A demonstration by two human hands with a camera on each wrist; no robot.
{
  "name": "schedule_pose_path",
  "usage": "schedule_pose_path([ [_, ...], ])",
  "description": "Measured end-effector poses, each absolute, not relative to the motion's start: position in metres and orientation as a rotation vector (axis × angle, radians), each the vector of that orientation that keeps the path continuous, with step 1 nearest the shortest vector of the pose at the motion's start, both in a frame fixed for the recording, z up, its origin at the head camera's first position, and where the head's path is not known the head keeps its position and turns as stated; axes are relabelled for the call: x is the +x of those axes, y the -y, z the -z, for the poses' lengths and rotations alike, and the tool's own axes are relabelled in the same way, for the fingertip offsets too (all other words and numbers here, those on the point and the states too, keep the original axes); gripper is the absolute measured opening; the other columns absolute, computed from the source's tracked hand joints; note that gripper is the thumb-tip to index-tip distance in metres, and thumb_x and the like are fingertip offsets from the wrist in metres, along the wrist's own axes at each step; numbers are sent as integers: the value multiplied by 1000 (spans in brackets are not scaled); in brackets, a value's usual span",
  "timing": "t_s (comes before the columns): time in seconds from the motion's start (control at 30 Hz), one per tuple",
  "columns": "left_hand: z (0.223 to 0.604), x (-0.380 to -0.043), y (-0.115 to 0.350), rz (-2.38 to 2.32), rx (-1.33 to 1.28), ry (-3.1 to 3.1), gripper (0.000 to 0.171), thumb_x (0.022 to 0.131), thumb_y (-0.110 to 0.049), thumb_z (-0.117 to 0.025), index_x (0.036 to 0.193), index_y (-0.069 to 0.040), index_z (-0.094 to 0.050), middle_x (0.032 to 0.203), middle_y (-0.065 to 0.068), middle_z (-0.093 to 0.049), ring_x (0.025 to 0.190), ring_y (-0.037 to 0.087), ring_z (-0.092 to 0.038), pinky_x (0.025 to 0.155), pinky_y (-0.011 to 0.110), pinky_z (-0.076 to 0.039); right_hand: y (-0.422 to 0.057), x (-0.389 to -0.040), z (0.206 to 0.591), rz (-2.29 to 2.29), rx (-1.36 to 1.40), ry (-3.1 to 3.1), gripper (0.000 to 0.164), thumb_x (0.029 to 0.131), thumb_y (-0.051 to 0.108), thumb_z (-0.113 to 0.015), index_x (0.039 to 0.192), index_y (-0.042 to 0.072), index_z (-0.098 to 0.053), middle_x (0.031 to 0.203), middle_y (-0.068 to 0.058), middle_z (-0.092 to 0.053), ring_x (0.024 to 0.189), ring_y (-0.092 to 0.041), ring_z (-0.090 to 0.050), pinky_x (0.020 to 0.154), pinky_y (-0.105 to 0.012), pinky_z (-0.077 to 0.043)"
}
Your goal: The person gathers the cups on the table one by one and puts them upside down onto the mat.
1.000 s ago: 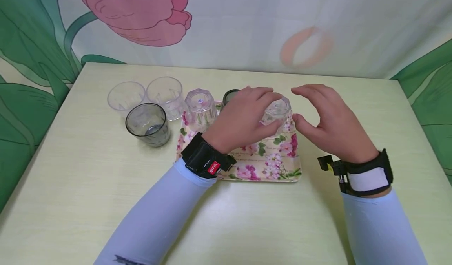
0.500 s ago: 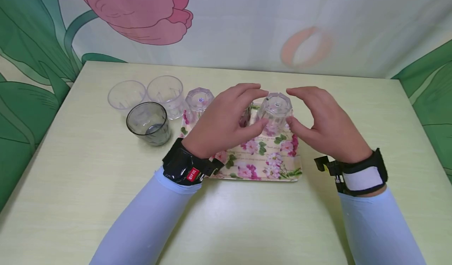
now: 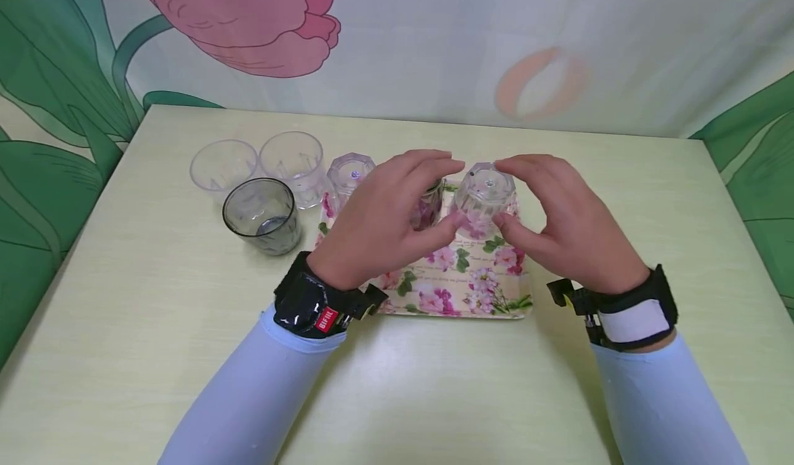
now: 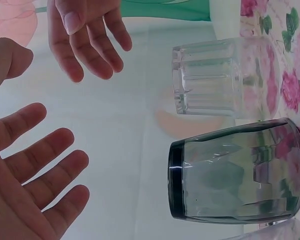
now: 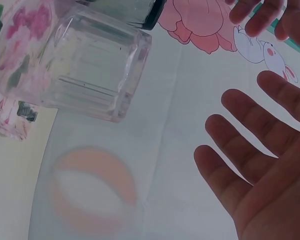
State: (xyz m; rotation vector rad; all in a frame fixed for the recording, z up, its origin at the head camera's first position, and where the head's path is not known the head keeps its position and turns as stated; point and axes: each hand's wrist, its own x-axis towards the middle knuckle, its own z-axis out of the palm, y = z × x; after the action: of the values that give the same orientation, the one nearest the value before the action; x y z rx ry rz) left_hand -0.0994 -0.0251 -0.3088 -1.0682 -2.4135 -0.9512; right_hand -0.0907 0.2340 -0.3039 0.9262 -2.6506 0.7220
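Note:
A clear faceted glass (image 3: 485,193) stands upside down at the right back of a floral tray (image 3: 459,296). Left of it, a smoky grey glass (image 4: 235,175) also sits inverted on the tray, mostly hidden behind my left hand in the head view. My left hand (image 3: 384,217) is over the tray's left half, fingers spread and holding nothing. On the other side, my right hand (image 3: 555,224) has its fingers and thumb apart, near the clear glass. Both wrist views show a gap between the hands and these glasses. Another inverted clear glass (image 3: 350,172) is at the tray's back left corner.
Two clear glasses, one at the left (image 3: 222,169) and one nearer the tray (image 3: 291,162), stand upright on the pale table (image 3: 155,300). In front of them is an upright grey glass (image 3: 260,217). A printed curtain (image 3: 422,45) hangs behind the table.
My left hand has drawn back leftward, away from the clear glass, uncovering it and part of the grey one. My right hand has shifted slightly left.

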Motion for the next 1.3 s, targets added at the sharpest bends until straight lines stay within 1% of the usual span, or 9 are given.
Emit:
schedule_pose_path([
  [0.37,308,-100,31,933,-1054,2443,51,92,-37,-64,134,-8,-61,137,10,-60,128,23,-56,109,36,-44,-231,-89,306,-735,949,2630,61,87,22,-71,142,6,-51,139,-15,-54,132,-32,-47,108,-52,-41],
  [0.7,310,-102,32,925,-1060,2462,52,91,-37,-64,134,-7,-60,137,11,-59,127,24,-56,107,38,-45,-230,-91,309,-738,939,2648,60,88,23,-71,142,7,-52,138,-15,-54,131,-31,-47,108,-52,-42],
  [0.97,312,-103,31,913,-1079,2446,55,91,-41,-65,134,-7,-61,137,11,-60,127,24,-57,108,37,-45,-230,-92,309,-744,950,2644,60,88,24,-71,142,7,-52,138,-14,-55,131,-30,-47,109,-51,-41],
  [1.3,311,-104,31,897,-1086,2453,55,90,-41,-65,133,-7,-61,136,11,-60,127,24,-57,108,37,-45,-229,-93,310,-753,960,2643,59,88,23,-71,142,7,-52,138,-13,-55,131,-30,-48,109,-50,-41],
])
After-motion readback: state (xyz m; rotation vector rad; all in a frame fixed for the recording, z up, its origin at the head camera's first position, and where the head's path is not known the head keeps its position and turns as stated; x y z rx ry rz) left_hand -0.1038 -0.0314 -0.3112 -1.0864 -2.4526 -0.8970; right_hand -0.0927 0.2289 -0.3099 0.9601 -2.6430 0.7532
